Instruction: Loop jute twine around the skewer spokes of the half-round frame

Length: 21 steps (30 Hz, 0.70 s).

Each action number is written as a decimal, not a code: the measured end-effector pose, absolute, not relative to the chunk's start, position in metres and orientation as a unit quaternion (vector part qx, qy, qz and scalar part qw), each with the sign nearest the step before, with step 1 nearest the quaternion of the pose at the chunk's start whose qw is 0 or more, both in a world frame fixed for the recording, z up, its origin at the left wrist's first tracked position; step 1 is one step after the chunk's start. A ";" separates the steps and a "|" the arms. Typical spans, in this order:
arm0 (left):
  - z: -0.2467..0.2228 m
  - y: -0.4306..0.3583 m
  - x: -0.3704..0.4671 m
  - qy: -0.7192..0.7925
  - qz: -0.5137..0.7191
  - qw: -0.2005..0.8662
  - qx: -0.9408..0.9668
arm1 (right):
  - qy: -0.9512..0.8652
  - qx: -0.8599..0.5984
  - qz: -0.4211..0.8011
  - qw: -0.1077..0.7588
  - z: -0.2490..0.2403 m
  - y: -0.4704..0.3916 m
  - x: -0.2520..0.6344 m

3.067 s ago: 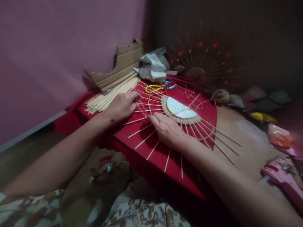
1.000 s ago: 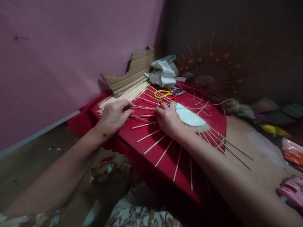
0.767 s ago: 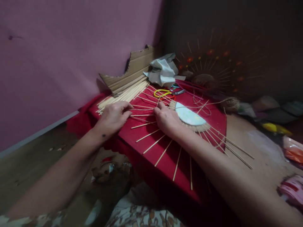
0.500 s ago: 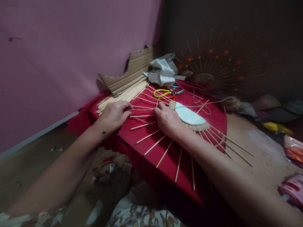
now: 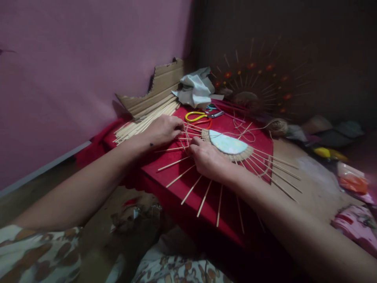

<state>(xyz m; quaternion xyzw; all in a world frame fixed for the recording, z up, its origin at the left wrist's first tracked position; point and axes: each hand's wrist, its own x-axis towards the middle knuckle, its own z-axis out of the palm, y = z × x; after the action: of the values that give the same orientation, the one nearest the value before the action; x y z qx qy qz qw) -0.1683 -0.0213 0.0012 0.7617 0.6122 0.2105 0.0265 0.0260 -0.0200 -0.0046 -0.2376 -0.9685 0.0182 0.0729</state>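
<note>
A half-round piece of work lies on the red cloth, with a pale blue centre (image 5: 228, 142), a woven twine band (image 5: 242, 155) round its curved side and several thin sticks (image 5: 191, 190) fanning outward. At the sticks on its left side, my left hand (image 5: 165, 129) is closed, fingertips pinching twine (image 5: 187, 135). Just right of it and nearer to me, my right hand (image 5: 207, 158) is also closed, its thumb and finger on the twine among the sticks. The fingertips partly hide what they grip. My right forearm passes over several sticks.
Yellow-handled scissors (image 5: 196, 116) lie behind the work, near a crumpled pale cloth (image 5: 194, 89). A bundle of sticks (image 5: 149, 120) rests by torn cardboard (image 5: 156, 88). A twine ball (image 5: 278, 125) sits at the right. Behind stands a flowered stick fan (image 5: 250, 84).
My left hand has moved right and slightly up, close to my right hand. The work has turned slightly, and the whole view has shifted a little.
</note>
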 end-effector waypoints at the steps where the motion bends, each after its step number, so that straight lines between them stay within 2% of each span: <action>1: 0.001 -0.019 -0.166 0.611 0.215 0.035 0.761 | -0.968 -0.238 0.022 0.071 -0.004 -0.022 0.028; 13: -0.010 -0.024 -0.162 0.649 0.291 0.066 0.700 | -0.975 -0.204 0.022 0.080 -0.005 -0.037 0.054; 21: -0.018 -0.029 -0.150 0.595 0.252 -0.024 0.763 | -0.979 -0.191 0.045 0.062 -0.002 -0.039 0.077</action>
<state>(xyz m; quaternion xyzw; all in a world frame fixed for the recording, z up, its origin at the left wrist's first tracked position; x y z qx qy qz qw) -0.1501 -0.0287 -0.0185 0.7629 0.5951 0.2516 -0.0238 0.0770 -0.0391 -0.0023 -0.1908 -0.9786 0.0455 0.0622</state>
